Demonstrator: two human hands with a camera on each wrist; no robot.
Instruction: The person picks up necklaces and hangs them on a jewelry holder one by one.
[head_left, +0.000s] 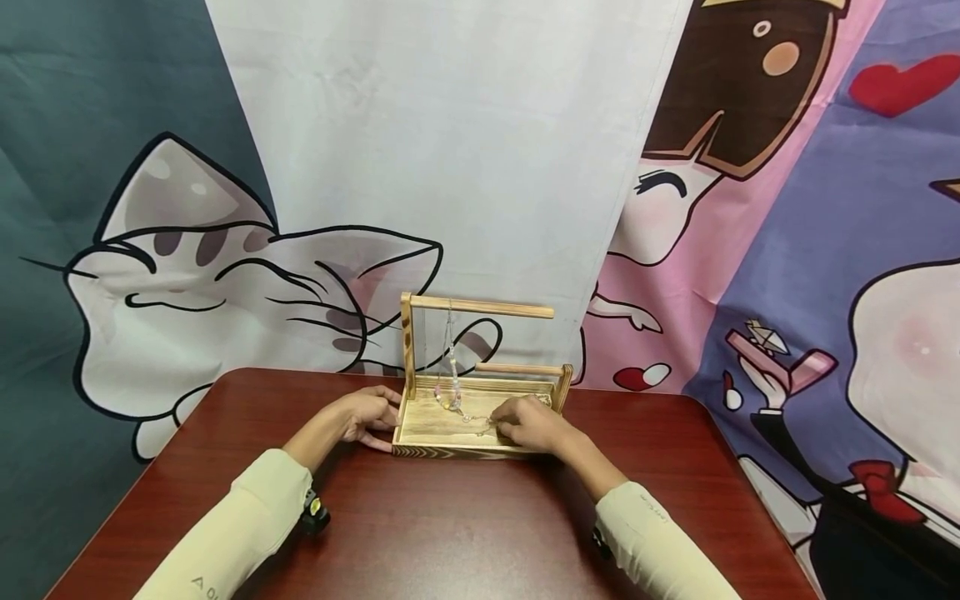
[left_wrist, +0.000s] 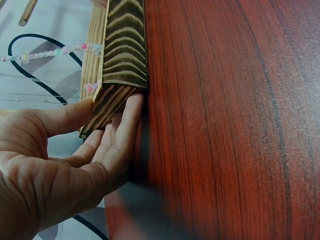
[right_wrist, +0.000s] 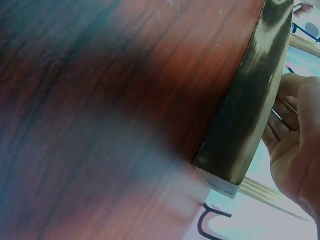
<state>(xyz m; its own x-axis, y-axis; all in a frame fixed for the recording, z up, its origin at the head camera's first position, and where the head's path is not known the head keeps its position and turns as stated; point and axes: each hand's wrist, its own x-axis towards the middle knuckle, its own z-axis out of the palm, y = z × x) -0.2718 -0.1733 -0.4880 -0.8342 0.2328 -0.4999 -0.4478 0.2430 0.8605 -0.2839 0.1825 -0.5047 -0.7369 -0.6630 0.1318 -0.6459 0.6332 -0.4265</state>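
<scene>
A wooden jewelry stand (head_left: 450, 450) with a shallow tray and two horizontal bars is on the table. My left hand (head_left: 372, 414) grips the tray's left end; in the left wrist view the thumb lies at its upper edge and the fingers (left_wrist: 131, 112) against its side. From the upper bar (head_left: 487, 308) hangs a strand of pastel beads (head_left: 454, 375). A thin beaded chain (head_left: 471, 417) runs over the tray floor to my right hand (head_left: 528, 423), whose fingertips pinch it inside the tray. In the right wrist view the curled right fingers (right_wrist: 285, 110) show behind the tray's front wall, their tips partly hidden.
The stand's lower bar (head_left: 517, 367) is above the tray's right half, near my right hand. Under everything lies a reddish-brown table (head_left: 450, 533). A printed cloth backdrop (head_left: 480, 167) hangs just behind the table's far edge.
</scene>
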